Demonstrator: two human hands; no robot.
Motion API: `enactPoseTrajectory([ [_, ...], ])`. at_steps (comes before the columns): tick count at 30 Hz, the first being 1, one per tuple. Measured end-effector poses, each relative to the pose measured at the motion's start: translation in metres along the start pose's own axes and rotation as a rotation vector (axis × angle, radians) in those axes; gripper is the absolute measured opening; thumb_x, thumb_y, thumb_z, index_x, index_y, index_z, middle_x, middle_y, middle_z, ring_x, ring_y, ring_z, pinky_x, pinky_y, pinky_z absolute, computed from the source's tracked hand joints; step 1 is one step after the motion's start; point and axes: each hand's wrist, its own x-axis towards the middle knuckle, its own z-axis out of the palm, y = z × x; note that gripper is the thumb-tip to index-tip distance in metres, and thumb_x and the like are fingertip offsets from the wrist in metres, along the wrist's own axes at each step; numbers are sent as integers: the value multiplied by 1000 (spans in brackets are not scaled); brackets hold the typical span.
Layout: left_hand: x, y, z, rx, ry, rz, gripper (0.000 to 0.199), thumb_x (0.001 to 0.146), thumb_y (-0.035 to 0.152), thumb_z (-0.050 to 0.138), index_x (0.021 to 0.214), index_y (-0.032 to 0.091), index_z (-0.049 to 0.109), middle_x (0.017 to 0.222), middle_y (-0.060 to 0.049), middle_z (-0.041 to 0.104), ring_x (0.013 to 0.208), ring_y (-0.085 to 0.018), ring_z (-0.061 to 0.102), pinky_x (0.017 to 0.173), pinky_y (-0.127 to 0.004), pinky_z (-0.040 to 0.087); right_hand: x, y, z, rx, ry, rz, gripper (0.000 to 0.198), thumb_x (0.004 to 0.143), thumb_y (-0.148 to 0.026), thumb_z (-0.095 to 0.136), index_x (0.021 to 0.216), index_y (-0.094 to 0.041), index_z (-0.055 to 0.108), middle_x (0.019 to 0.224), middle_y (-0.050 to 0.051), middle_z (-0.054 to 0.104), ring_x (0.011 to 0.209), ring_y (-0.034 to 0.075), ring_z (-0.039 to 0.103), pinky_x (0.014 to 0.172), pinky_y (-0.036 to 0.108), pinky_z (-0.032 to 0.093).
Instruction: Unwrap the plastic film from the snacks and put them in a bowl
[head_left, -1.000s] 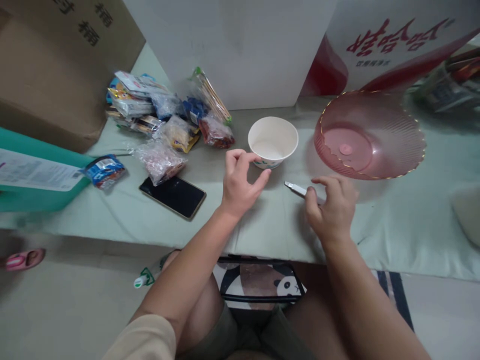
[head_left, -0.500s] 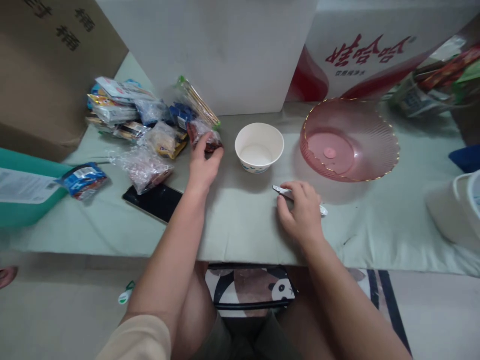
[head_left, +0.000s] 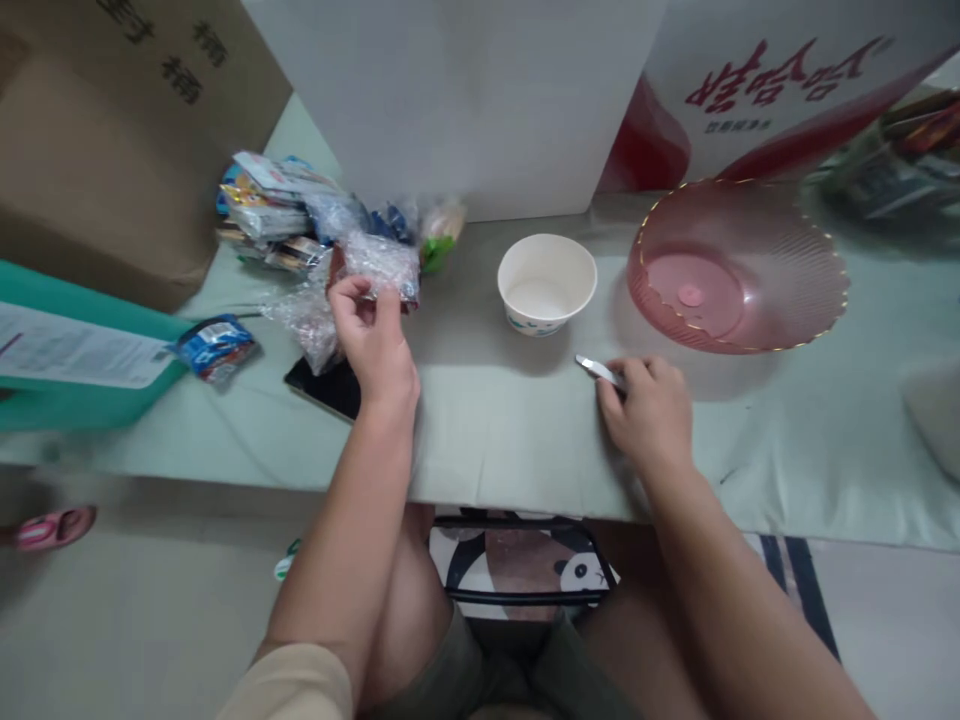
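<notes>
well to the left of the left hand, a teal item with a white label (head_left: 82, 405) is standing at the edge of view, and a small blue printed foil packet (head_left: 217, 347) is resting against it. nearer that hand, just left of its wrist, a flat black phone (head_left: 332, 390) is lying partly hidden. beyond it, a heap of mixed printed and clear plastic packets (head_left: 266, 215) is spreading. the left hand (head_left: 379, 345) is pinching the near edge of a clear crinkly plastic packet with dark red edges (head_left: 384, 260) between thumb and fingers; whether that packet is touching the heap, i cannot tell. between the two hands and a little beyond them, a white round paper cup (head_left: 547, 280) is standing upright. the right hand (head_left: 654, 410), well apart from the left, is closing its fingers around a slim white handheld tool (head_left: 598, 371), whose tip is pointing toward the cup. beyond the right hand and to its right, a translucent pink ribbed bowl with a gold wavy rim (head_left: 739, 280) is sitting.
</notes>
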Motion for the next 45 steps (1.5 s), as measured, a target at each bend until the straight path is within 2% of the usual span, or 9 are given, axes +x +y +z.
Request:
enactPoseTrajectory([
  [5, 1, 25, -14, -170, -47, -29, 51, 74, 42, 78, 102, 32, 36, 112, 1, 56, 93, -14, 63, 71, -23, 50, -3, -1, -7, 137, 106, 10, 25, 93, -38, 54, 102, -20, 68, 95, 11, 71, 84, 25, 62, 71, 35, 41],
  [8, -6, 44, -22, -260, -151, -189, 62, 69, 38, 79, 113, 38, 36, 129, 0, 57, 102, -18, 67, 71, -25, 54, -9, -10, -11, 333, 274, 3, 23, 94, -40, 56, 104, -21, 64, 90, 7, 70, 77, 21, 63, 70, 34, 45],
  [12, -22, 60, -29, -262, -521, -678, 56, 77, 41, 70, 124, 39, 39, 128, -1, 61, 88, -19, 71, 68, -33, 61, -19, -30, -4, 802, 243, -138, 22, 101, -41, 52, 113, -24, 56, 80, -1, 61, 62, 13, 57, 61, 27, 47],
  [15, -32, 59, -29, -186, -783, -841, 54, 80, 38, 67, 128, 38, 42, 133, -1, 60, 88, -18, 72, 67, -33, 63, -23, -47, 4, 910, 64, -230, 21, 104, -41, 49, 115, -25, 56, 77, -3, 59, 54, 9, 51, 53, 23, 42],
  [20, -42, 50, -26, -92, -1028, -632, 75, 73, 34, 79, 138, 33, 41, 153, -7, 50, 118, -25, 67, 92, -38, 62, -21, -63, 5, 857, -11, -305, 20, 104, -38, 48, 109, -22, 59, 78, 0, 68, 53, 10, 54, 52, 23, 43],
  [23, -44, 48, -24, 43, -1120, -584, 95, 73, 28, 79, 151, 31, 25, 129, -9, 66, 106, -24, 71, 93, -40, 60, -20, -61, 1, 806, -22, -296, 23, 103, -38, 47, 107, -21, 62, 78, 2, 70, 55, 12, 58, 54, 25, 45],
  [28, -48, 46, -21, 126, -1202, -485, 79, 76, 27, 74, 146, 23, 38, 124, -11, 68, 104, -24, 71, 93, -39, 58, -22, -54, -1, 729, -88, -272, 18, 98, -33, 53, 106, -22, 64, 79, 1, 72, 57, 13, 62, 57, 26, 47],
  [38, -37, 37, -25, 50, -1156, -363, 78, 74, 28, 83, 143, 26, 46, 121, -8, 70, 100, -21, 70, 86, -32, 58, -19, -48, -11, 598, -125, -219, 19, 94, -37, 57, 92, -21, 67, 73, -1, 69, 50, 9, 47, 56, 25, 37],
  [45, -36, 33, -36, 97, -1006, -360, 78, 73, 43, 86, 139, 31, 44, 116, -7, 68, 91, -19, 70, 79, -31, 59, -10, -9, -6, 405, -60, -161, 18, 91, -37, 62, 97, -23, 72, 82, 4, 73, 67, 17, 60, 62, 29, 38],
])
